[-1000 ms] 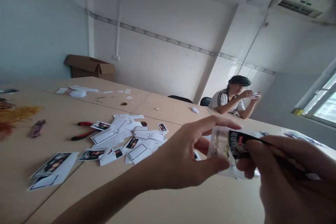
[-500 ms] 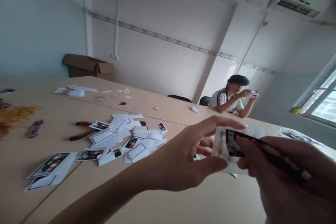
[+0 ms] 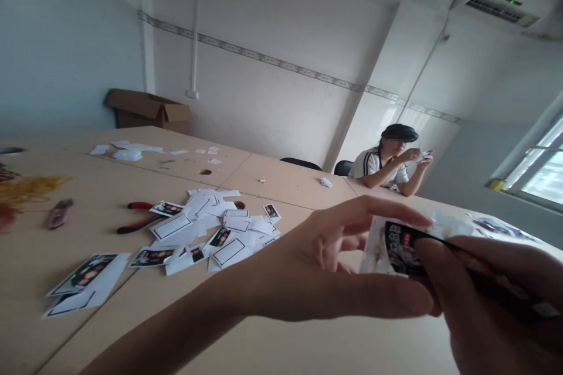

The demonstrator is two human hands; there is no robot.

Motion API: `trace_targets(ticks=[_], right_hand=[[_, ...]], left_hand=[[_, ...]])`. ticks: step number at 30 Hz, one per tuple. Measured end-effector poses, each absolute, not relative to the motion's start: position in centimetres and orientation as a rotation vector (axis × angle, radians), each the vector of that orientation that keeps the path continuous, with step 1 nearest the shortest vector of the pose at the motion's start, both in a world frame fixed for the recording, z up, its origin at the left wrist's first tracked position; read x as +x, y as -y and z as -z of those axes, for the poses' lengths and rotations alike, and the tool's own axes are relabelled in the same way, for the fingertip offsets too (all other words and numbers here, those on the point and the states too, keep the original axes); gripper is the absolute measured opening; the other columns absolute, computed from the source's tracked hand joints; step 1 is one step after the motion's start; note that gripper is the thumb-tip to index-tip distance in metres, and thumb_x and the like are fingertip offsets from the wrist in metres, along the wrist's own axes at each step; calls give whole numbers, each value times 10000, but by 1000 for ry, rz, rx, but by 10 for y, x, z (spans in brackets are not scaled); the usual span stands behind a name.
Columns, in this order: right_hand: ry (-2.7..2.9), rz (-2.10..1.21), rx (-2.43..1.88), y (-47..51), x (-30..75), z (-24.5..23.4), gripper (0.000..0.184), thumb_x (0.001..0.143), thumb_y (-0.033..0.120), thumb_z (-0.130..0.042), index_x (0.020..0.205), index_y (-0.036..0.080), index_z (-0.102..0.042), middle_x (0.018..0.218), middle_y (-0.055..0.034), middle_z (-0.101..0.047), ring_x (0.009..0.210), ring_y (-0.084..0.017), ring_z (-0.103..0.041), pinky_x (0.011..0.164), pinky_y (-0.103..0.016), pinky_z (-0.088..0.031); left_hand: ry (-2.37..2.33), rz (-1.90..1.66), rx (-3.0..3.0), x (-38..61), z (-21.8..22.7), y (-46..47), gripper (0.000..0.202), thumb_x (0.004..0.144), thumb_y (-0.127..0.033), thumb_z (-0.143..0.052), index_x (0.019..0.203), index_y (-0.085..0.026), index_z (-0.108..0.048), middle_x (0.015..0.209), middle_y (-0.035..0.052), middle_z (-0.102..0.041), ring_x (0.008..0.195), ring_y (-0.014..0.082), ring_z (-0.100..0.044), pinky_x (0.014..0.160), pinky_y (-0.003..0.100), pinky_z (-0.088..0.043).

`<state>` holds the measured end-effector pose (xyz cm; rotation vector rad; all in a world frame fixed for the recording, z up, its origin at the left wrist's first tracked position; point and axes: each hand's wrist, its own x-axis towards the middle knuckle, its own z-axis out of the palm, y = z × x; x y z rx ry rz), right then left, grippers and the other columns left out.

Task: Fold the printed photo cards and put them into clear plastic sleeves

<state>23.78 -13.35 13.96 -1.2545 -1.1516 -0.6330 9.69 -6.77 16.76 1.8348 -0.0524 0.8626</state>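
A small clear plastic bag [image 3: 373, 246] with a black printed card [image 3: 399, 251] at its side is held up in front of me, above the table. My right hand [image 3: 492, 299] pinches the card and bag, its thumb lying across the print. My left hand [image 3: 316, 263] curls around the near end of the bag, index finger along the top and thumb below. Small pale bits show through the plastic, too blurred to name. The card's far end is partly covered by my right fingers.
Printed cards and white paper slips [image 3: 220, 225] lie piled on the table [image 3: 145, 316]. Near them are red-handled pliers [image 3: 138, 225], a pink-handled cutter [image 3: 59, 214] and yellow threads [image 3: 30, 190]. Across the table sits a person in a cap [image 3: 380, 164]. A cardboard box [image 3: 149, 108] stands behind.
The bag and card have shifted slightly right with my right hand. My left thumb has slid right, further under the bag, and its index finger reaches further along the top.
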Motion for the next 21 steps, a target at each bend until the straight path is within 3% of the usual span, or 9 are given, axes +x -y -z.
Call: trace_targets(ticks=[8, 21], right_hand=[[1114, 527, -1231, 131, 231, -140, 194, 679, 412, -589, 691, 220, -610, 466, 21, -556, 386, -127, -546, 323, -225, -395], [1075, 491, -1182, 130, 229, -141, 157, 650, 366, -627, 720, 225, -622, 474, 30, -558, 397, -127, -551, 330, -228, -396]], left_hand=[[43, -856, 1827, 99, -170, 68, 263, 804, -166, -465, 1038, -273, -519, 873, 30, -632, 802, 166, -617, 631, 257, -534], [18, -818, 1742, 101, -171, 68, 220, 821, -207, -446, 1012, -269, -537, 878, 22, -629, 821, 161, -614, 628, 242, -533]])
